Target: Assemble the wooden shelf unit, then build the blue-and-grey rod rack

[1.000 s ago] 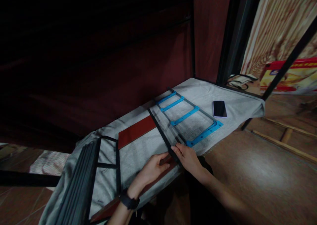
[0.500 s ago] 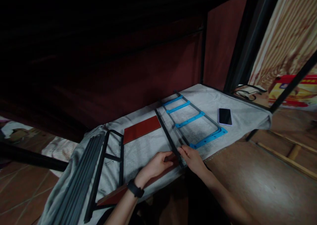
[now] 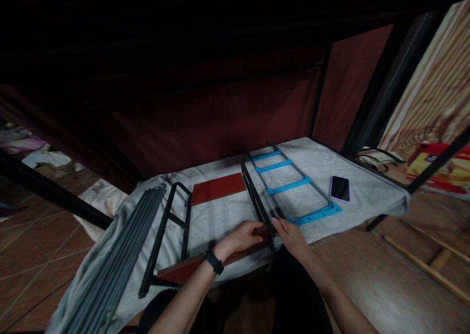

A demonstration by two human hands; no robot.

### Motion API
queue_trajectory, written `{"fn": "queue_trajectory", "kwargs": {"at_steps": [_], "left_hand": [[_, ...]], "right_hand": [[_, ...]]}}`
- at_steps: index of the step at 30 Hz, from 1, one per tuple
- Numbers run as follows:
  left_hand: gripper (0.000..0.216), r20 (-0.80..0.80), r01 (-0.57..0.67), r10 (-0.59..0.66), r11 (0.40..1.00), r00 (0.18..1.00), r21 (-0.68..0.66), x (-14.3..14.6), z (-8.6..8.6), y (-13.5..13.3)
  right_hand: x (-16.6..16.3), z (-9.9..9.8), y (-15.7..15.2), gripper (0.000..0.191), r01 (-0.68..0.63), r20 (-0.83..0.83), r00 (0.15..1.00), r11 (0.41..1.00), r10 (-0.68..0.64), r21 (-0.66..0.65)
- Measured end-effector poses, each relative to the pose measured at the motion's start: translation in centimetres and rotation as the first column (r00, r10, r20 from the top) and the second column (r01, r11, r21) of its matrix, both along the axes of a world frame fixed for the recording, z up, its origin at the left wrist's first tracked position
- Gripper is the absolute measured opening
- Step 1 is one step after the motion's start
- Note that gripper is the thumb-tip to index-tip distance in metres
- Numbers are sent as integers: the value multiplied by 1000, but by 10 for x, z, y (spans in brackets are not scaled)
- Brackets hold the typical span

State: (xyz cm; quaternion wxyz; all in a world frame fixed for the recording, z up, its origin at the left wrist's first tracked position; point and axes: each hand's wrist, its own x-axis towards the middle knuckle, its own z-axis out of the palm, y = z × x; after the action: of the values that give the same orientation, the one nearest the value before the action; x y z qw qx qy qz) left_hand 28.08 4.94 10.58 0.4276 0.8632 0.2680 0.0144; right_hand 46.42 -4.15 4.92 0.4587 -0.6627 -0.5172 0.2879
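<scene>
Left hand (image 3: 242, 237) had thumb and fingers closed around the right end of the near red-brown board (image 3: 179, 271). Right hand (image 3: 292, 233) had fingertips on the near end of the right black end frame (image 3: 261, 207); dim there, couldn't tell if it was gripped or just steadied. Board ran from that frame to the left black end frame (image 3: 176, 220), 9 o'clock of the hands. Far red board (image 3: 219, 189) sat at 11, between the frames. Blue-runged rack (image 3: 289, 184) lay at 1, smartphone (image 3: 340, 189) at 2, grey tubes (image 3: 121, 255) past the left frame at 9. All on grey cloth (image 3: 220, 221).
</scene>
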Motion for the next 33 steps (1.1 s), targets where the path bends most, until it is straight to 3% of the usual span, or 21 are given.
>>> {"fn": "queue_trajectory", "kwargs": {"at_steps": [5, 10, 12, 15, 18, 21, 23, 26, 29, 33], "left_hand": [[20, 1, 0, 0, 999, 1000, 37, -1, 1, -1], [17, -45, 7, 0, 986, 999, 164, -2, 6, -4], [17, -68, 9, 6, 975, 998, 223, -3, 8, -5], [17, -88, 11, 16, 957, 996, 289, -5, 11, -8], [19, -89, 11, 20, 942, 996, 335, -6, 14, -12], [24, -102, 7, 36, 919, 994, 395, -11, 14, -17], [32, -87, -11, 54, 900, 995, 436, -16, 14, -21], [47, -83, -30, 77, 883, 994, 468, -26, 13, -28], [56, -101, -31, 97, 856, 990, 516, -35, 15, -38], [63, -20, -112, 156, 785, 988, 609, -58, 22, -61]], "right_hand": [[0, 0, 1, 48, -29, -192, 981, 998, 38, 49], [-2, 0, 1, 51, 28, 22, 999, 999, -28, -32], [-2, 1, 1, 53, 38, -57, 998, 997, -41, -67], [-3, 3, 2, 49, 2, -199, 980, 1000, -4, -9], [-2, 6, 2, 44, -16, -71, 997, 1000, 17, 9], [0, 9, 0, 50, 25, 7, 1000, 997, -24, -77], [0, 11, 1, 55, 44, -96, 994, 994, -54, -105], [-3, 12, 3, 53, -7, -217, 976, 1000, 1, -28], [-3, 12, 2, 49, -55, -88, 995, 998, 55, 4], [1, 22, -8, 47, -3, 162, 987, 999, 9, -35]]}}
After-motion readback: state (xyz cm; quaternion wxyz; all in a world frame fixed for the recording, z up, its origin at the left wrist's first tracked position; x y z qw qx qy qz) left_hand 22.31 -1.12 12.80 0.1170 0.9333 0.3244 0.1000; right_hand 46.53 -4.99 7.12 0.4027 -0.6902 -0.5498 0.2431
